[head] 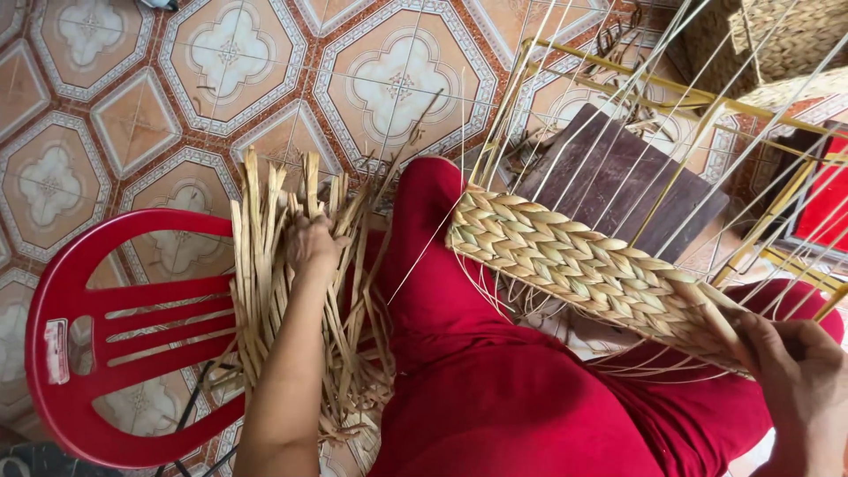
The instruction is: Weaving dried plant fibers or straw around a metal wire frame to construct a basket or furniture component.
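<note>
The left hand (311, 247) grips dried straw strips (265, 274) piled on the red chair (79, 344). The right hand (795, 371) clasps the woven band (574, 261) across the lap; select one even strip.

A red plastic chair (79, 344) stands at near left on patterned floor tiles (221, 53). A dark wooden board (618, 185) lies at far right. Woven baskets (777, 35) occupy the far-right corner.
</note>
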